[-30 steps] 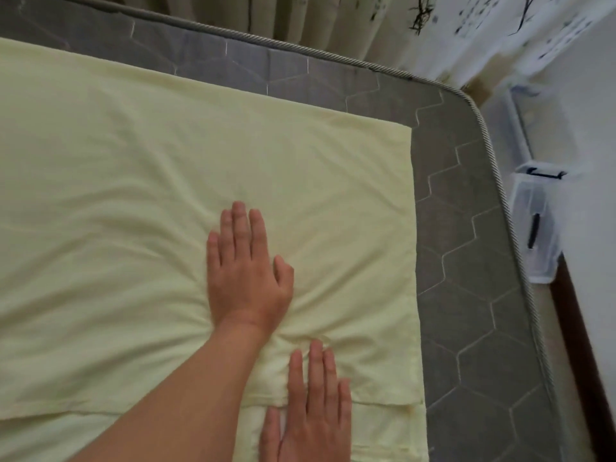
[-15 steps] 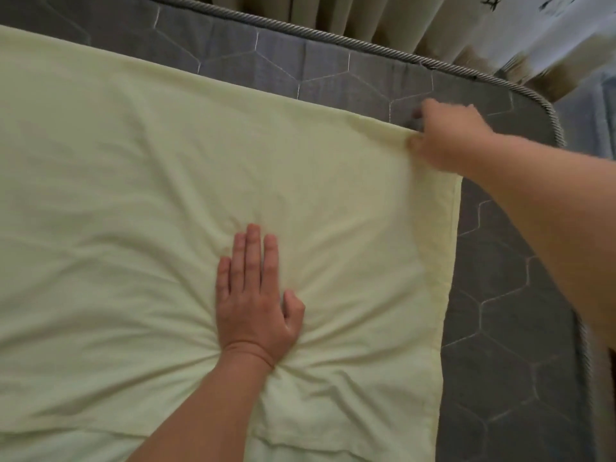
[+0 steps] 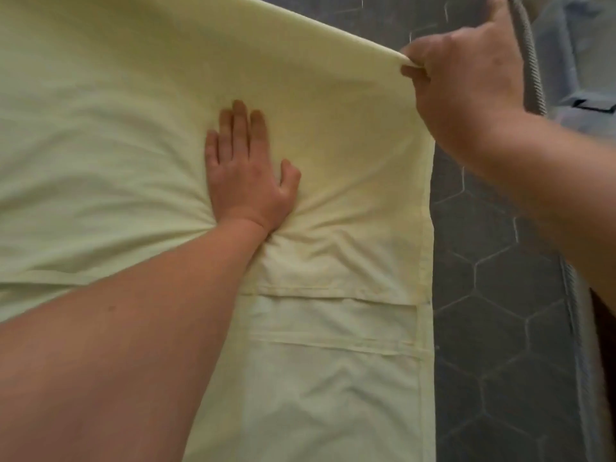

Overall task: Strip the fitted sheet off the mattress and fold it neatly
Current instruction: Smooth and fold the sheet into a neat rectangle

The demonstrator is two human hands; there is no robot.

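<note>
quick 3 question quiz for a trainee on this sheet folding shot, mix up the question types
1. True or false: the left hand lies flat, pressing on the sheet.
2. The right hand is: A) pinching the sheet's far right corner, B) lying flat on the sheet, C) holding nothing.
3. Fill in: the bare grey mattress has a stitched ___ pattern.

Key: 1 true; 2 A; 3 hexagon.

Light was soft and even, with faint shadows in creases of the sheet (image 3: 100,135) beside the left hand (image 3: 248,185). Detail was smeared, blurriest at upper right; edges bowed outward.
</note>
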